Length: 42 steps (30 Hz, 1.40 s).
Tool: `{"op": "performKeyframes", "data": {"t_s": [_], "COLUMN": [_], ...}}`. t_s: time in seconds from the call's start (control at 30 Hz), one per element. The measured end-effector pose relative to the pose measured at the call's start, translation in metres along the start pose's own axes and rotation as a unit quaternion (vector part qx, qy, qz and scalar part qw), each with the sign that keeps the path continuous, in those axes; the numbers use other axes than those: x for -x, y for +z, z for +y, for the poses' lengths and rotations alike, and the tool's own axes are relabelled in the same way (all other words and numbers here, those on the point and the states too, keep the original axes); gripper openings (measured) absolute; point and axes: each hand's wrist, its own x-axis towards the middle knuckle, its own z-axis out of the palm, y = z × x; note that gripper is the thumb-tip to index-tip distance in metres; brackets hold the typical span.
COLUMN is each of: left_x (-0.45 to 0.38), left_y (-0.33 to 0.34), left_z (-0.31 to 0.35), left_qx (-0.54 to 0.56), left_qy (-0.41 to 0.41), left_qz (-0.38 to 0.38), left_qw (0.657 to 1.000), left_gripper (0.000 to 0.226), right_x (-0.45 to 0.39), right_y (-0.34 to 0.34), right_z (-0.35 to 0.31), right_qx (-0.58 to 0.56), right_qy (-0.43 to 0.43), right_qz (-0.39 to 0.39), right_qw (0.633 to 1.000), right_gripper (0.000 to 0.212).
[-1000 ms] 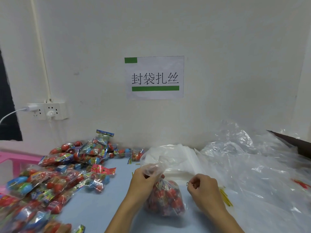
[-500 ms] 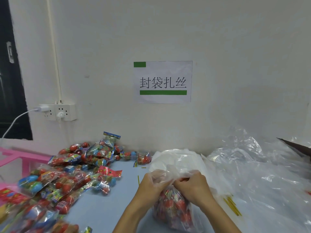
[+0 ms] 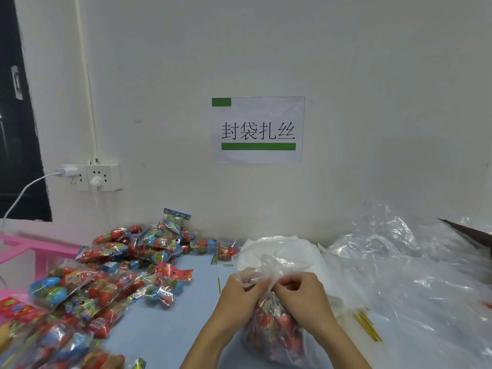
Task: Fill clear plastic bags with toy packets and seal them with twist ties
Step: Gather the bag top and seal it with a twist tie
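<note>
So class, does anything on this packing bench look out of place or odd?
One yellow twist tie lies alone on the blue table, left of the left hand, apart from the tie bundle to the right. Nothing looks spilled or damaged.

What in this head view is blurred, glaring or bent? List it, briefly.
Head view: even, soft light with faint shadows; white glare streaks on the loose plastic sheets; the toy packets smear into blur toward the lower left corner; wide-angle bending tilts the cable duct on the wall; the paper sign is sharp; both hands, left hand and right hand, and the filled bag are fairly sharp.
</note>
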Motion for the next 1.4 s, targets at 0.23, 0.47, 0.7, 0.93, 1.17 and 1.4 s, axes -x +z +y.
{"op": "performKeyframes", "data": {"t_s": [0.23,0.47,0.7,0.93,1.17,1.4], "left_x": [-0.001,-0.004,-0.005,-0.003,-0.002,-0.002], "left_y": [0.001,-0.001,0.0,0.0,0.0,0.001], "left_z": [-0.003,-0.009,-0.009,-0.006,-0.004,-0.004], "left_qx": [-0.003,-0.012,-0.011,-0.01,-0.031,-0.04], "left_qy": [-0.008,-0.012,-0.012,0.025,0.034,0.034], "left_qz": [0.024,0.036,0.034,-0.003,-0.01,0.012], "left_qw": [1.0,0.999,0.999,1.0,0.999,0.999], "left_gripper": [0.015,0.017,0.017,0.03,0.021,0.019], "right_x": [0.006,0.007,0.005,0.002,0.006,0.008], "right_y": [-0.003,-0.005,-0.001,0.004,0.001,-0.005], "right_z": [-0.003,-0.001,0.005,0.01,0.005,0.002], "right_qx": [-0.004,-0.033,-0.024,-0.02,-0.026,-0.05], "right_qy": [-0.031,-0.032,-0.016,0.005,-0.04,-0.042], "right_qz": [0.011,0.009,0.032,0.069,-0.028,-0.044], "right_qw": [0.999,0.999,0.999,0.997,0.998,0.997], "right_gripper": [0.019,0.025,0.02,0.024,0.019,0.02]}}
